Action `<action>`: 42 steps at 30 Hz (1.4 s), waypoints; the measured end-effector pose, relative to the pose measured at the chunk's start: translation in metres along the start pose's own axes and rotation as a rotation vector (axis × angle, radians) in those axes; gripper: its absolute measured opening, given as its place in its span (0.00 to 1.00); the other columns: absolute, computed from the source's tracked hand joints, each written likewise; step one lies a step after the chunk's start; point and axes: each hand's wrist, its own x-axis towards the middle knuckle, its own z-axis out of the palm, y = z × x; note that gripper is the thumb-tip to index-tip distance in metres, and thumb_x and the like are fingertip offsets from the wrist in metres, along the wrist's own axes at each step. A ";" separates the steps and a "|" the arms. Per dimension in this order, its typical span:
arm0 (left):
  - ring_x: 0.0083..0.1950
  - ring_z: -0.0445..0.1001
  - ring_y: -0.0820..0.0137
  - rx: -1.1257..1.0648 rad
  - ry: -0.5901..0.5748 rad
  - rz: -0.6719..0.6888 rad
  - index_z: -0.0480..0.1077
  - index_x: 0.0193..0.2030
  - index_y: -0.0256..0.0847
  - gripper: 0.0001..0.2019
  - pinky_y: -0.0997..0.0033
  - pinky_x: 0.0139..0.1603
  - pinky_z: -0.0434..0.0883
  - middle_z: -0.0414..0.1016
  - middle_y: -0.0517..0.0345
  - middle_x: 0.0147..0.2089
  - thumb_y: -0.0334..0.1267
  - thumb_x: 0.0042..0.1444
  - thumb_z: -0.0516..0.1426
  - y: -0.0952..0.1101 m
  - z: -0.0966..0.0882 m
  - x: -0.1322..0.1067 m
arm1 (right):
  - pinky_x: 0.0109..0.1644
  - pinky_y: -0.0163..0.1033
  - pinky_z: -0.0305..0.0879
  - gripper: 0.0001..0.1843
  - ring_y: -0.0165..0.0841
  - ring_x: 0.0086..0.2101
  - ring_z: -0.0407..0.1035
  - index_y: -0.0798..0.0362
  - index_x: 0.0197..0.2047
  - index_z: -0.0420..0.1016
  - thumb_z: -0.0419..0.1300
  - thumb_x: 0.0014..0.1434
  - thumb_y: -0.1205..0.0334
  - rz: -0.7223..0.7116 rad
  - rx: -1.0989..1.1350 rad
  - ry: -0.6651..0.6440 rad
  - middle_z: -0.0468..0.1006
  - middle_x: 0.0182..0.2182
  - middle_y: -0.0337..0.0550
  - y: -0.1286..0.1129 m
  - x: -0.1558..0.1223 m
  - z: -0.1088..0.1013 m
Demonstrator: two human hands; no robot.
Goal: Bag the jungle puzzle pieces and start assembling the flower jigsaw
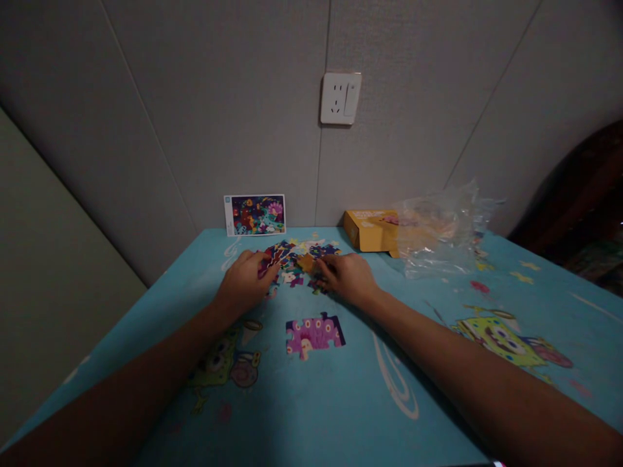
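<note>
A heap of loose, colourful puzzle pieces (299,259) lies on the blue cartoon-printed table cover (341,402) near the wall. My left hand (246,282) rests at the heap's left edge, fingers curled and pinching pieces. At the heap's right edge my right hand (348,275) has its fingers bent down onto the pieces; what it grips is hidden. A small joined purple section of puzzle (315,334) lies apart, nearer to me, between my forearms.
A puzzle picture card (254,215) leans against the wall behind the heap. To the right lie a yellow cardboard box (372,230) and a crumpled clear plastic bag (438,237). A wall socket (340,98) sits above. A dark object stands at the far right.
</note>
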 end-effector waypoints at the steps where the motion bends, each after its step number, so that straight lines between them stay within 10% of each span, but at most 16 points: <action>1: 0.44 0.73 0.62 0.005 -0.010 -0.002 0.72 0.51 0.36 0.22 0.65 0.48 0.68 0.72 0.49 0.41 0.50 0.61 0.50 -0.001 0.000 0.000 | 0.31 0.37 0.53 0.22 0.35 0.29 0.72 0.52 0.39 0.81 0.47 0.67 0.53 0.024 0.020 0.034 0.81 0.30 0.48 0.003 0.001 0.000; 8: 0.44 0.73 0.60 -0.011 0.031 -0.016 0.73 0.50 0.36 0.24 0.63 0.48 0.69 0.73 0.48 0.41 0.53 0.62 0.48 -0.004 0.001 0.002 | 0.35 0.38 0.59 0.20 0.37 0.33 0.75 0.51 0.47 0.80 0.49 0.67 0.53 0.156 0.102 0.205 0.83 0.36 0.48 0.012 0.001 -0.002; 17: 0.50 0.68 0.57 0.049 0.054 -0.013 0.74 0.52 0.40 0.21 0.57 0.55 0.66 0.69 0.47 0.43 0.48 0.57 0.54 -0.004 0.002 0.000 | 0.50 0.40 0.61 0.12 0.40 0.46 0.68 0.52 0.42 0.81 0.56 0.62 0.62 -0.027 0.010 0.027 0.77 0.50 0.47 0.015 0.002 0.008; 25: 0.63 0.59 0.45 0.028 -0.168 -0.085 0.61 0.65 0.45 0.38 0.43 0.61 0.58 0.58 0.40 0.61 0.57 0.48 0.58 0.003 0.004 -0.006 | 0.56 0.44 0.59 0.14 0.42 0.50 0.64 0.53 0.47 0.80 0.56 0.61 0.61 -0.038 0.033 0.036 0.74 0.52 0.51 0.014 0.002 0.009; 33: 0.68 0.53 0.42 -0.011 -0.195 -0.055 0.57 0.68 0.43 0.45 0.44 0.66 0.53 0.51 0.38 0.67 0.62 0.45 0.59 0.002 0.007 -0.007 | 0.50 0.60 0.60 0.34 0.59 0.53 0.62 0.53 0.61 0.68 0.54 0.59 0.39 0.353 -0.096 0.008 0.69 0.54 0.64 0.019 -0.002 0.012; 42: 0.68 0.54 0.45 -0.145 -0.145 0.137 0.61 0.66 0.40 0.38 0.47 0.67 0.56 0.51 0.41 0.67 0.52 0.48 0.61 -0.002 0.012 -0.008 | 0.60 0.50 0.60 0.30 0.47 0.54 0.67 0.62 0.61 0.66 0.60 0.58 0.56 0.038 0.145 -0.005 0.73 0.55 0.60 0.027 0.002 0.019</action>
